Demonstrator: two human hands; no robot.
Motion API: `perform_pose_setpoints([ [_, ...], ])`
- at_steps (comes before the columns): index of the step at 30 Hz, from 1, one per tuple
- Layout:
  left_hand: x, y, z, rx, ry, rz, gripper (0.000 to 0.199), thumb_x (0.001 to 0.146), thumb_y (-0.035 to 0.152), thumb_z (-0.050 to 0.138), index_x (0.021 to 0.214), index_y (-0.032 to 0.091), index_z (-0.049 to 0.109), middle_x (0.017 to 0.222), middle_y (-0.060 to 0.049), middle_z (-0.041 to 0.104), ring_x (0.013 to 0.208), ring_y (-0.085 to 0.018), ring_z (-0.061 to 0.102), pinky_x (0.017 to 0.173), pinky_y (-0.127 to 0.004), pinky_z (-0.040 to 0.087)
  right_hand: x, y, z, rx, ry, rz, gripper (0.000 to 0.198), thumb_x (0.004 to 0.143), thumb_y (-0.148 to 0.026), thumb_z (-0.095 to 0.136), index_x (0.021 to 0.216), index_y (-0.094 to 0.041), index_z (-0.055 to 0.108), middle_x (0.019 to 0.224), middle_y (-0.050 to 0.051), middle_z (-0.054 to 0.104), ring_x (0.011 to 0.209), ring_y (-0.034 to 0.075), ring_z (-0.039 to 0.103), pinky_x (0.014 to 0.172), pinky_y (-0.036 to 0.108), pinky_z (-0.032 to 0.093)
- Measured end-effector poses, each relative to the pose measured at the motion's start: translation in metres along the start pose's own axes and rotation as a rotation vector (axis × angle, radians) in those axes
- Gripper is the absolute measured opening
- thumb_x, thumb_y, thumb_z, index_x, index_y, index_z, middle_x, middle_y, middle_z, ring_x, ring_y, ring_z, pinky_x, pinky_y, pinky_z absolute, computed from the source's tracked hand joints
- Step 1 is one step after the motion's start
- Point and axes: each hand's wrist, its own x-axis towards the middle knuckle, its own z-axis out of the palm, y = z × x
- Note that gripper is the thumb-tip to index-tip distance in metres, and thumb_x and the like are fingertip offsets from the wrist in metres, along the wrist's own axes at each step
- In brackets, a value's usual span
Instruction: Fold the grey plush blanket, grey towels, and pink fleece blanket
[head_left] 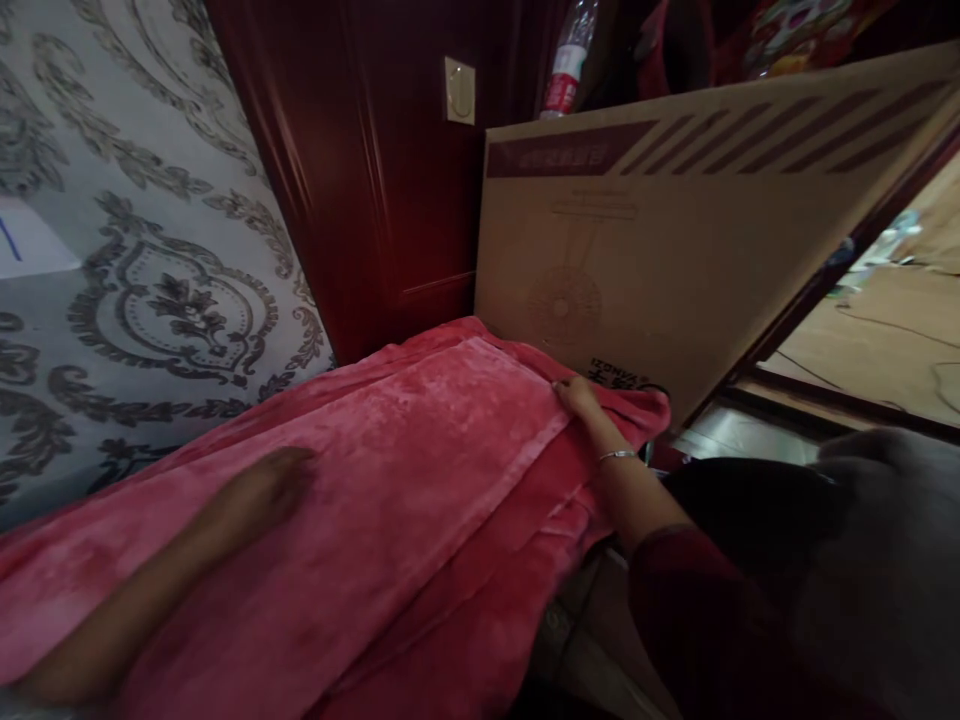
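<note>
A pink plush blanket (420, 430) lies spread in long folded layers before me, its far edge close to the cardboard box. At its far right corner, my right hand (577, 395) pinches the edge of the top layer between thumb and fingers; a thin bracelet (618, 455) circles that wrist. My left hand (274, 485) is over the left half of the blanket, near or on its surface. Motion smears its fingers, so whether they grip any cloth cannot be made out.
A large cardboard box (600, 240) with a printed fan picture stands behind the blanket. On top is a plastic bottle (566, 75). Dark red wood panelling (375, 150) and patterned wallpaper (180, 290) border the left. A dark seat-like object (757, 510) stands at right.
</note>
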Motion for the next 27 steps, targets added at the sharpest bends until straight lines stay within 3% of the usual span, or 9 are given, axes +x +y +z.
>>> perform_pose_setpoints([
  [2,0.016,0.064,0.026,-0.08,-0.171,0.181,0.036,0.087,0.031,0.045,0.115,0.02,0.066,0.123,-0.007,0.072,0.113,-0.022,0.066,0.105,-0.036,0.048,-0.026,0.011,-0.009,0.011,0.035,0.037,0.019,0.084,-0.029,0.063,0.087,-0.016,0.077,0.085,0.015,0.074,0.097,0.03,0.069,0.087,0.035,0.051],
  [4,0.028,0.128,0.048,-0.114,-0.302,0.355,0.032,0.087,0.024,0.049,0.112,0.019,0.068,0.124,-0.01,0.071,0.112,-0.023,0.066,0.104,-0.037,0.049,-0.05,0.018,-0.015,0.041,0.073,0.056,0.024,0.086,-0.031,0.062,0.094,-0.015,0.077,0.092,0.018,0.074,0.101,0.032,0.068,0.089,0.038,0.05],
  [7,0.046,0.206,0.076,-0.089,-0.306,0.406,0.039,0.089,0.021,0.054,0.126,0.015,0.063,0.137,-0.014,0.063,0.128,-0.025,0.058,0.113,-0.039,0.041,-0.077,0.026,-0.02,0.12,0.123,0.045,0.035,0.088,-0.034,0.057,0.111,-0.014,0.074,0.105,0.019,0.073,0.105,0.033,0.067,0.092,0.041,0.05],
  [10,0.065,0.255,0.099,-0.065,-0.25,0.372,0.042,0.091,0.02,0.054,0.133,0.013,0.058,0.139,-0.015,0.06,0.129,-0.026,0.056,0.111,-0.038,0.042,-0.091,0.032,-0.021,0.222,0.15,0.009,0.041,0.087,-0.032,0.05,0.118,-0.015,0.071,0.113,0.016,0.073,0.108,0.03,0.066,0.096,0.04,0.049],
  [15,0.094,0.299,0.13,0.029,-0.16,0.369,0.045,0.092,0.022,0.056,0.135,0.01,0.055,0.138,-0.019,0.057,0.129,-0.031,0.052,0.109,-0.044,0.041,-0.096,0.048,-0.019,0.39,0.141,-0.058,0.048,0.082,-0.034,0.043,0.118,-0.016,0.07,0.114,0.011,0.073,0.106,0.024,0.067,0.094,0.035,0.051],
  [19,0.108,0.319,0.144,0.051,-0.184,0.401,0.049,0.091,0.023,0.059,0.137,0.01,0.054,0.145,-0.021,0.053,0.133,-0.033,0.049,0.111,-0.047,0.038,-0.09,0.059,-0.014,0.48,0.094,-0.044,0.055,0.074,-0.036,0.049,0.121,-0.014,0.069,0.087,0.007,0.074,0.074,0.023,0.066,0.071,0.034,0.054],
  [23,0.116,0.327,0.141,0.048,-0.215,0.387,0.032,0.092,0.018,0.055,0.122,0.01,0.064,0.124,-0.019,0.068,0.119,-0.03,0.061,0.105,-0.041,0.044,-0.079,0.065,-0.012,0.553,0.071,-0.009,0.055,0.07,-0.034,0.053,0.118,-0.014,0.07,0.071,0.003,0.068,0.059,0.02,0.06,0.059,0.031,0.05],
  [27,0.109,0.335,0.13,0.026,-0.165,0.388,0.034,0.098,0.014,0.043,0.126,0.013,0.063,0.12,-0.016,0.07,0.115,-0.026,0.064,0.101,-0.038,0.048,-0.074,0.067,-0.013,0.618,0.07,0.001,0.05,0.071,-0.033,0.053,0.115,-0.016,0.071,0.077,0.005,0.072,0.065,0.021,0.064,0.064,0.032,0.053],
])
